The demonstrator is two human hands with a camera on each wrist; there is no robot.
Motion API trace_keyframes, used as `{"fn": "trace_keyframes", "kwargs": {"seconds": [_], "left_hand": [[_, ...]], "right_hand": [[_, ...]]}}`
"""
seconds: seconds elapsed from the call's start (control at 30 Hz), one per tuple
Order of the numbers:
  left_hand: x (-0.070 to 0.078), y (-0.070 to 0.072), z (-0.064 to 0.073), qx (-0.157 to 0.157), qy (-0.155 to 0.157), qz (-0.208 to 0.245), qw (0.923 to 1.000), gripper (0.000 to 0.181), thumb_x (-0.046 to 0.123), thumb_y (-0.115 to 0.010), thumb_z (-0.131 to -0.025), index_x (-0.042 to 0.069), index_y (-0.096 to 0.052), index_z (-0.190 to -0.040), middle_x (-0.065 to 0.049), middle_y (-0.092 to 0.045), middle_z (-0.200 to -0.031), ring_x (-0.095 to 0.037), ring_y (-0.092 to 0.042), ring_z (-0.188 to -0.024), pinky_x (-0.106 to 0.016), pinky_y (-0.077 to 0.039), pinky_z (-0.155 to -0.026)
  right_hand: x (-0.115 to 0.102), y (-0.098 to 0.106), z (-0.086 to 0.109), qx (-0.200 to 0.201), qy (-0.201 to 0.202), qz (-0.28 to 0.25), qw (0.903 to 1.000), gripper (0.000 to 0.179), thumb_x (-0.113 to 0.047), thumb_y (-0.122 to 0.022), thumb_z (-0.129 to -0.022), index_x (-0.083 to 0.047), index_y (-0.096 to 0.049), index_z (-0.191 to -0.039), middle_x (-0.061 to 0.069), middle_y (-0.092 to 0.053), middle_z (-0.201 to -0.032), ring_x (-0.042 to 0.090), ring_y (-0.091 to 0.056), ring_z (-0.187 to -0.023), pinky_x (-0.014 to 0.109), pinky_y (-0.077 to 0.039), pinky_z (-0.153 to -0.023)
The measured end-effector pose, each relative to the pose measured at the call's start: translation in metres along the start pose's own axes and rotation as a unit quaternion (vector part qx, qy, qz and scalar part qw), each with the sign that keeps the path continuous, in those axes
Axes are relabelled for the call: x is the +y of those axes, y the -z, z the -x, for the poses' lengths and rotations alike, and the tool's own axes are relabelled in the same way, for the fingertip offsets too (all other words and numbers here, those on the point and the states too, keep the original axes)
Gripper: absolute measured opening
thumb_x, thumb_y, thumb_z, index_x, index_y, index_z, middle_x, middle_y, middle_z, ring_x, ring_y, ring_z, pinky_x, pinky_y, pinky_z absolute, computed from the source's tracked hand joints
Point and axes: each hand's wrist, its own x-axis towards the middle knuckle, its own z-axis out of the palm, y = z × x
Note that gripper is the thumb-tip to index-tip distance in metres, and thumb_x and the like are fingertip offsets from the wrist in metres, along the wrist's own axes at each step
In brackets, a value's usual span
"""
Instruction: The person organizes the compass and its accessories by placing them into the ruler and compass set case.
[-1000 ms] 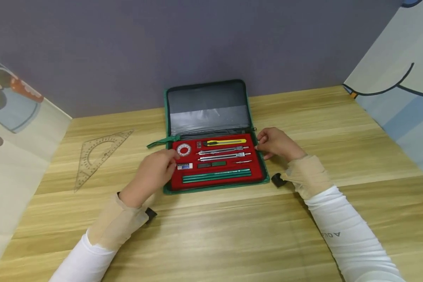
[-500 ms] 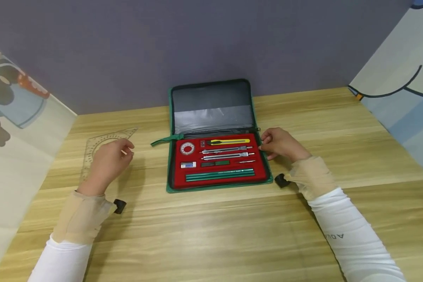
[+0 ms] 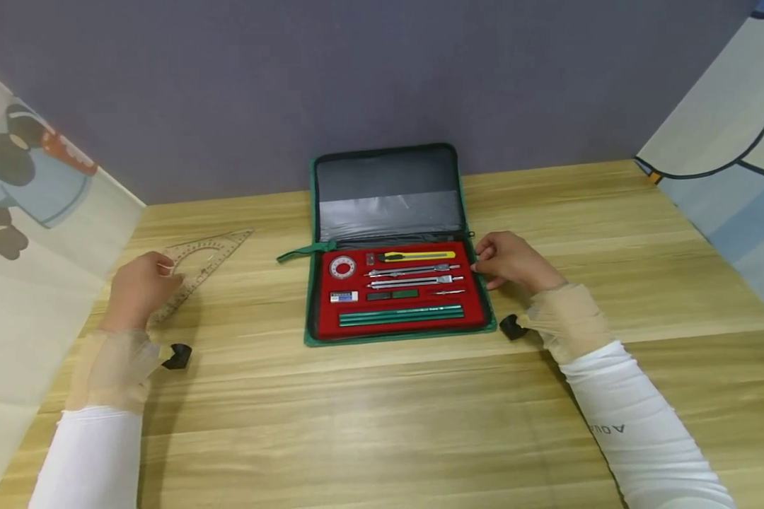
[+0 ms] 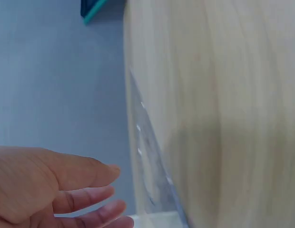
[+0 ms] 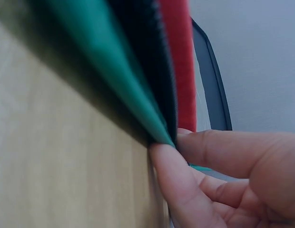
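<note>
My left hand (image 3: 139, 286) is over the near left side of a clear plastic set square (image 3: 226, 244). In the left wrist view its thumb and fingers (image 4: 90, 172) are spread apart around air, beside the set square (image 4: 159, 185). My right hand (image 3: 512, 260) pinches the right edge of an open green zip case (image 3: 388, 173); the right wrist view shows thumb and finger on its green cloth and black zip edge (image 5: 114, 71). In the case's red insert (image 3: 327, 325) lie green pencils (image 3: 401, 316), compasses (image 3: 414, 282), a yellow cutter (image 3: 420, 256) and an eraser (image 3: 344, 297).
A grey wall (image 3: 382, 78) stands behind the wooden table (image 3: 382, 417), with patterned walls at both sides. A green strap (image 3: 305, 250) sticks out at the case's left. A small black block (image 3: 177, 356) sits on the left wrist, another (image 3: 513, 326) on the right.
My left hand has left the case's left side and moved left to the set square. The right hand stays at the case's right edge. The view has shifted slightly.
</note>
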Motion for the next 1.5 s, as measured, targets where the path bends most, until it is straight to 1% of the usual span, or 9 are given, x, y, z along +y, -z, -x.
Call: {"fn": "trace_keyframes", "kwargs": {"seconds": [0.23, 0.33, 0.43, 0.53, 0.7, 0.83, 1.13, 1.33, 1.5], "left_hand": [[-0.018, -0.002, -0.009, -0.01, 0.031, -0.025, 0.9992, 0.047, 0.019, -0.055, -0.087, -0.021, -0.05, -0.111, -0.04, -0.05, -0.115, -0.055, -0.05, -0.098, -0.058, -0.042, -0.08], [-0.021, -0.004, -0.011, -0.002, 0.04, -0.026, 0.9989, 0.036, 0.018, -0.054, -0.084, -0.016, -0.05, -0.076, -0.033, -0.056, -0.077, -0.045, -0.052, -0.069, -0.048, -0.045, -0.062], [-0.023, -0.005, -0.011, 0.008, 0.046, -0.025, 0.9986, 0.037, 0.019, -0.055, -0.082, 0.007, -0.036, -0.053, -0.007, -0.038, -0.052, -0.024, -0.039, -0.051, -0.034, -0.035, -0.049], [-0.021, -0.004, -0.012, 0.005, 0.053, -0.031, 0.9981, 0.042, 0.022, -0.057, -0.084, 0.013, -0.034, -0.051, 0.0, -0.034, -0.049, -0.02, -0.037, -0.049, -0.032, -0.033, -0.046], [-0.018, -0.002, -0.015, 0.002, 0.061, -0.042, 0.9972, 0.037, 0.022, -0.06, -0.085, -0.006, -0.055, -0.062, -0.018, -0.055, -0.06, -0.034, -0.053, -0.058, -0.043, -0.044, -0.051], [-0.017, 0.0, -0.017, 0.001, 0.067, -0.045, 0.9967, 0.034, 0.02, -0.061, -0.083, -0.011, -0.057, -0.069, -0.025, -0.057, -0.066, -0.04, -0.055, -0.062, -0.047, -0.045, -0.052], [-0.021, 0.0, -0.019, 0.003, 0.07, -0.039, 0.9968, 0.03, 0.019, -0.059, -0.078, 0.005, -0.045, -0.055, -0.012, -0.049, -0.056, -0.029, -0.047, -0.055, -0.034, -0.037, -0.047], [-0.02, -0.002, -0.015, -0.005, 0.073, -0.025, 0.997, 0.039, 0.025, -0.058, -0.084, 0.01, -0.038, -0.053, -0.003, -0.04, -0.049, -0.022, -0.041, -0.049, -0.032, -0.035, -0.048], [-0.026, -0.003, -0.014, -0.013, 0.072, -0.006, 0.9973, 0.043, 0.033, -0.055, -0.088, 0.002, -0.047, -0.058, -0.006, -0.047, -0.055, -0.023, -0.045, -0.054, -0.033, -0.039, -0.052]], "right_hand": [[0.001, 0.001, 0.0, 0.002, -0.008, 0.0, 1.0, 0.036, -0.002, -0.06, -0.087, 0.011, -0.042, -0.114, 0.014, -0.044, -0.092, 0.015, -0.057, -0.064, 0.031, -0.055, -0.057], [0.001, 0.0, 0.0, 0.001, -0.007, -0.001, 1.0, 0.035, -0.002, -0.06, -0.087, 0.012, -0.042, -0.114, 0.014, -0.044, -0.093, 0.015, -0.056, -0.065, 0.031, -0.055, -0.058], [0.001, 0.0, 0.0, 0.0, -0.005, -0.003, 1.0, 0.035, -0.001, -0.06, -0.087, 0.012, -0.042, -0.114, 0.015, -0.044, -0.093, 0.015, -0.056, -0.064, 0.031, -0.055, -0.057], [0.001, 0.0, -0.001, 0.001, -0.005, -0.004, 1.0, 0.035, -0.001, -0.06, -0.087, 0.012, -0.042, -0.114, 0.015, -0.044, -0.093, 0.014, -0.056, -0.063, 0.031, -0.055, -0.057], [0.001, 0.0, -0.001, 0.001, -0.005, -0.003, 1.0, 0.033, 0.001, -0.059, -0.086, 0.012, -0.042, -0.113, 0.016, -0.044, -0.093, 0.014, -0.056, -0.062, 0.031, -0.055, -0.057], [0.001, 0.0, -0.001, 0.002, -0.004, -0.002, 1.0, 0.033, 0.001, -0.059, -0.086, 0.012, -0.043, -0.112, 0.016, -0.044, -0.093, 0.014, -0.056, -0.062, 0.031, -0.055, -0.057], [0.0, 0.0, 0.0, 0.0, -0.004, -0.006, 1.0, 0.033, 0.001, -0.059, -0.086, 0.012, -0.042, -0.113, 0.016, -0.044, -0.094, 0.014, -0.056, -0.063, 0.03, -0.055, -0.058], [0.001, 0.0, 0.0, -0.002, -0.002, -0.001, 1.0, 0.034, 0.0, -0.059, -0.087, 0.012, -0.042, -0.114, 0.016, -0.044, -0.094, 0.014, -0.057, -0.061, 0.03, -0.055, -0.057], [0.001, 0.0, 0.0, -0.005, -0.004, 0.001, 1.0, 0.035, -0.001, -0.059, -0.087, 0.012, -0.042, -0.115, 0.016, -0.044, -0.095, 0.014, -0.057, -0.059, 0.03, -0.055, -0.058]]}}
